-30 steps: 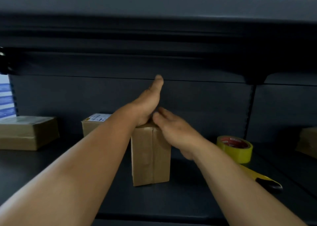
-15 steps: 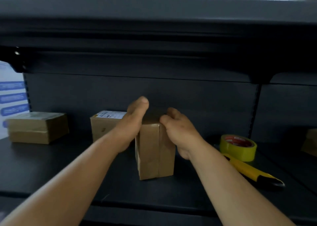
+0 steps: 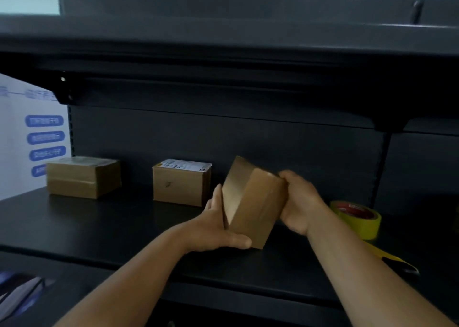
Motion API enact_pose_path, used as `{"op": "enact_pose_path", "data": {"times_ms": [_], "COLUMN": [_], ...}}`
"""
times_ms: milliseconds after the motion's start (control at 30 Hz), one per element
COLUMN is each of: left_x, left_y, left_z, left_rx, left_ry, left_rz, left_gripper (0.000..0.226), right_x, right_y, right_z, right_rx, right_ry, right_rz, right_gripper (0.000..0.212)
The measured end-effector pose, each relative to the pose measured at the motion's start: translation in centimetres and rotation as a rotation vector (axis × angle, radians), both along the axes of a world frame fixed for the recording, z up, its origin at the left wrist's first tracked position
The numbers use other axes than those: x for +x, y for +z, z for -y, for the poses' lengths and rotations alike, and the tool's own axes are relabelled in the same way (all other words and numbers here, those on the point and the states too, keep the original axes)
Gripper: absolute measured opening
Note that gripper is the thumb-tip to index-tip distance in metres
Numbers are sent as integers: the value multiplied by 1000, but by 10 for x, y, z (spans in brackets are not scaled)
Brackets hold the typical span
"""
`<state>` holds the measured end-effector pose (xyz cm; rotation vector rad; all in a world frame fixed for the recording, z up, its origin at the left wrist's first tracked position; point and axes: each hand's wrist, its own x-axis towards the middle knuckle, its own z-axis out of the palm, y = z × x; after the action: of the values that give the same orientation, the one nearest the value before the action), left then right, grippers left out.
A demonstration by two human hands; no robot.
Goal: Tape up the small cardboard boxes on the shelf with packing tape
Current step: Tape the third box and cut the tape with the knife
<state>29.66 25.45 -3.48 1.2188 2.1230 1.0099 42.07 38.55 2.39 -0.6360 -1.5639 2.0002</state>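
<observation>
Tilting a small cardboard box (image 3: 253, 202) between both hands, the person holds it just above the front part of the dark shelf (image 3: 111, 230), leaning to the right. The left hand (image 3: 218, 227) cups its lower left side, thumb under the near bottom edge and fingers flat up the shaded face. The right hand (image 3: 298, 202) is curled round the upper right corner, so both grips are clamped on the box, one low and one high. My guess is that this hold lets them turn the box over and check the seams, or bring an untaped face round; a band that looks like tape runs down the near face, though the light is too dim to be sure.

Just right of the held box, partly hidden by the right forearm, lies a yellow utility knife (image 3: 387, 257), and behind it, still right of the box, sits one roll of yellow packing tape (image 3: 357, 217), flat on the shelf. Both seem parked within easy reach of the right hand.

Left of the held box and further back stands a second box with a white label on top (image 3: 181, 182), and well to the left of that a third, flatter box (image 3: 83, 177), both near the shelf's back panel.

By my count: three boxes, one in hand and two standing, one tape roll, one knife, two hands.
</observation>
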Motion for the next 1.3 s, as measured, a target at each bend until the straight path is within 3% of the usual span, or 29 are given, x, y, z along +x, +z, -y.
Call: {"op": "enact_pose_path", "data": {"times_ms": [167,267,333,433,467,500,567,767,900,1167,1300], "left_x": [6,14,14,7,7,8,10,7,-1,-13,-12], "left_y": [10,15,15,16,16,15,13,15,19,26,24], "left_z": [-6,-12,-19,-28,-28,-28,-28,-32,-44,-74,-93], "left_rx": [67,245,426,647,651,623,583,499,482,476,366], "left_ry": [46,49,99,126,77,16,-46,-27,9,140,214], "left_rz": [-76,-21,164,575,616,608,549,245,73,34,-28], "left_gripper": [133,102,93,116,103,88,80,109,105,68,71], "right_x": [8,14,18,22,23,24,24,22,18,-3,-13], "right_y": [-1,-5,-7,-10,-12,-13,-16,-9,-2,-7,-12], "right_z": [-13,-24,-31,-40,-43,-45,-50,-49,-48,-61,-76], "right_rx": [-61,-70,-94,-96,-77,-63,-67,-87,-58,87,169], "right_ry": [-100,-177,-179,-123,-111,-105,-102,-187,-276,-138,-222], "right_rz": [-3,28,9,-75,-86,-87,-73,-4,48,101,127], "right_gripper": [23,26,32,38,37,34,29,24,27,35,41]}}
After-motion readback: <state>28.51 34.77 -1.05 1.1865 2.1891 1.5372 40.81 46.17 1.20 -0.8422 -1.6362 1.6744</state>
